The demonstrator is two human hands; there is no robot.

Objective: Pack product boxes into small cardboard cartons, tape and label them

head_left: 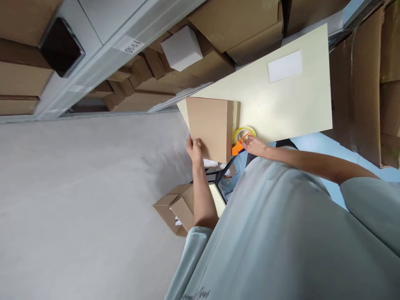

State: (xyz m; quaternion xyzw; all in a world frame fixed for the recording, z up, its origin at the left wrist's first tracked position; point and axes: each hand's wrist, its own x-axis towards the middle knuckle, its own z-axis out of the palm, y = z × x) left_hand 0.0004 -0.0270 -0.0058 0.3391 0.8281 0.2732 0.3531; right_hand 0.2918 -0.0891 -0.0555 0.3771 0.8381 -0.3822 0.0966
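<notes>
A closed brown cardboard box (210, 125) lies on a pale yellow table (281, 104), at its near left corner. My left hand (194, 149) grips the box's near left edge. My right hand (254, 146) holds an orange tape dispenser (239, 146) with a yellowish roll of tape (244, 133), pressed against the box's right side at the near edge. The view is tilted strongly, so the table seems to slope.
A white paper label (285, 66) lies far on the table. An open cardboard box (176, 210) stands on the grey floor below. Shelves of brown boxes (237, 25) and a white box (181, 48) fill the background; more cartons (368, 83) stand right.
</notes>
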